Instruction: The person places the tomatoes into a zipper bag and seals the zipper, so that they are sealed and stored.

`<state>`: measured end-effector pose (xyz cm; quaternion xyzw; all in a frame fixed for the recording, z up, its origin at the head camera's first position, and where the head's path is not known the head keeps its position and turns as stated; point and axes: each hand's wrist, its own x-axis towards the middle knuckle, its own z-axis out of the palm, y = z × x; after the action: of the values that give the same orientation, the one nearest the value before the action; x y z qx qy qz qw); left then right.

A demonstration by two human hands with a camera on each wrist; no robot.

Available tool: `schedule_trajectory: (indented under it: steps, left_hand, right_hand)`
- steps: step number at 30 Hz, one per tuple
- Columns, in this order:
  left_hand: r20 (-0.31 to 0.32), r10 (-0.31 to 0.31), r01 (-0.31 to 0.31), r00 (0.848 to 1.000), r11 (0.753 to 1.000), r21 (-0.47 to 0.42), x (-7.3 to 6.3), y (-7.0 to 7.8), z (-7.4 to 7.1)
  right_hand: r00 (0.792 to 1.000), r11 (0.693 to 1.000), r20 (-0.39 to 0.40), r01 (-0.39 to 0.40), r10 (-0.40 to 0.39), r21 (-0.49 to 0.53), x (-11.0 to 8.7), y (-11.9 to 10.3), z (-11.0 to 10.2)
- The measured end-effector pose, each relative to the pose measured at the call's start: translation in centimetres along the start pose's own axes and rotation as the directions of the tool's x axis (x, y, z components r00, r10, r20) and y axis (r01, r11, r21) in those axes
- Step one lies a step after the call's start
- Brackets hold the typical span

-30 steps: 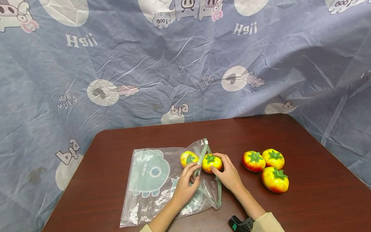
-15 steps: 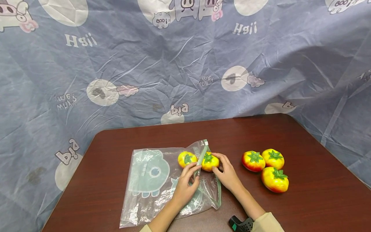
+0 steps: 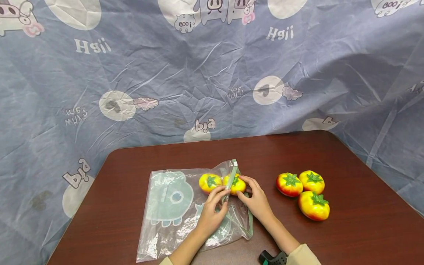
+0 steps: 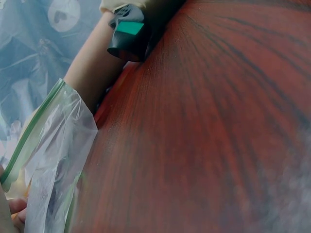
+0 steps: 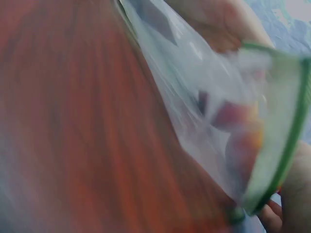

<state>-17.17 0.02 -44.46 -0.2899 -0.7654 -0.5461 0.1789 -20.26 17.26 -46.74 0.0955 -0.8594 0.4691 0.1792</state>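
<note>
A clear zip bag (image 3: 165, 235) with a pale green print lies flat, its green-edged mouth facing right. At the upper lip of that mouth, my left hand (image 3: 212, 213) pinches the plastic. Inside the bag sits one yellow-red persimmon (image 3: 208, 182) with a green leafy top. My right hand (image 3: 258, 200) grips a second persimmon (image 3: 240, 186) from its right side, thumb below and fingers above. The bag's green strip crosses this fruit, which is partly inside the mouth. In the right wrist view, the blurred fruits (image 5: 243, 145) show through the plastic.
Three more persimmons (image 3: 313, 205) are grouped on the brown table (image 3: 357, 228) to the right of my right hand. A black wrist strap (image 3: 273, 257) is on the right forearm. Behind the table hangs a blue printed cloth (image 3: 185, 73).
My right hand has pushed its persimmon leftward into the bag's mouth. The persimmon inside has shifted left as well. My left hand has stayed at the bag's lip.
</note>
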Motion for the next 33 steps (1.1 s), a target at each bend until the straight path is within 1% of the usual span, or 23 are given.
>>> schedule_trajectory:
  steps: [3,6,10,13,16,19,22,27,30,33]
  left_hand:
    - [0.014,0.033,-0.033,0.999,0.999,-0.010,0.0,-0.1,-0.1]
    - [0.022,0.074,-0.073,0.997,0.997,-0.023,0.0,0.0,-0.1]
    - [0.025,0.101,-0.100,0.995,0.994,-0.037,0.0,0.1,-0.2]
    - [0.023,0.107,-0.106,0.994,0.994,-0.040,0.1,0.2,-0.2]
    - [0.020,0.097,-0.096,0.995,0.995,-0.032,0.1,0.3,-0.2]
    - [0.021,0.072,-0.072,0.997,0.997,-0.019,0.1,0.1,-0.1]
    - [0.025,0.050,-0.050,0.998,0.999,-0.008,-0.1,-0.9,0.3]
    - [0.025,0.030,-0.030,0.999,1.000,0.007,-0.6,-3.0,1.0]
    - [0.026,0.027,-0.027,0.999,0.999,0.018,-0.6,-3.3,1.1]
    - [0.028,0.032,-0.033,0.999,0.999,0.027,-0.6,-3.4,1.1]
  right_hand:
    - [0.999,0.998,0.011,-0.040,0.039,0.056,-0.2,-0.3,0.6]
    - [0.997,0.995,0.028,-0.067,0.065,0.074,-0.4,-0.6,0.9]
    - [0.997,0.989,0.059,-0.062,0.055,0.132,-0.4,-0.8,1.2]
    - [0.995,0.983,0.087,-0.061,0.046,0.174,-0.4,-0.9,1.2]
    - [0.992,0.977,0.109,-0.082,0.061,0.196,-0.5,-0.9,1.1]
    - [0.991,0.973,0.115,-0.095,0.072,0.211,-0.5,-0.8,1.0]
    - [0.991,0.969,0.110,-0.105,0.082,0.225,-0.6,-0.7,0.9]
    - [0.985,0.957,0.132,-0.141,0.110,0.254,-0.7,-0.8,0.8]
    - [0.986,0.951,0.131,-0.140,0.107,0.277,-0.7,-0.8,0.8]
    - [0.991,0.953,0.099,-0.118,0.093,0.279,-0.6,-0.8,0.9]
